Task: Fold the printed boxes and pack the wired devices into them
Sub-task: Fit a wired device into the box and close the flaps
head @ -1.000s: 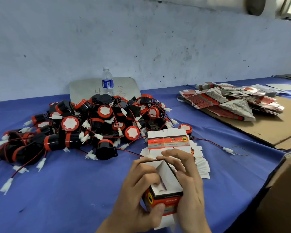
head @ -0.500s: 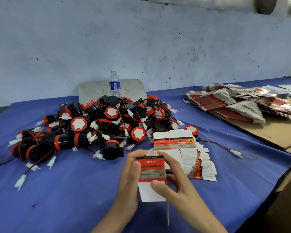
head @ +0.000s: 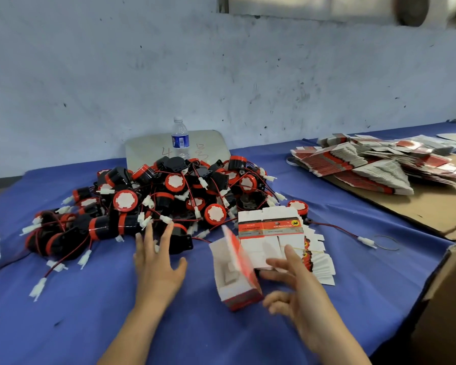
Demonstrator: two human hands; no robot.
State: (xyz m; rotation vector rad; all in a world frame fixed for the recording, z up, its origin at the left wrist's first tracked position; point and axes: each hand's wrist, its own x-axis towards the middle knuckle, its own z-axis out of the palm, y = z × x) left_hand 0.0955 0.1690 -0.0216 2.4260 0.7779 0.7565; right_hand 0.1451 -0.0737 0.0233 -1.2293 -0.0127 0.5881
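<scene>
Folded box (head: 234, 275) stands open on the desk (head: 63, 325), right hand (head: 298, 291) loosely steadying it with relaxed fingers. Left hand (head: 157, 262), spread flat and empty, reaches for the device pile (head: 156, 204). Thin card crushes easily, I'd guess; grab devices by the body, not the wire.

We count one folded box (head: 234, 275), one water bottle (head: 180, 137), two hands, two stacks of flat boxes, and dozens of wired devices (head: 153, 201).
</scene>
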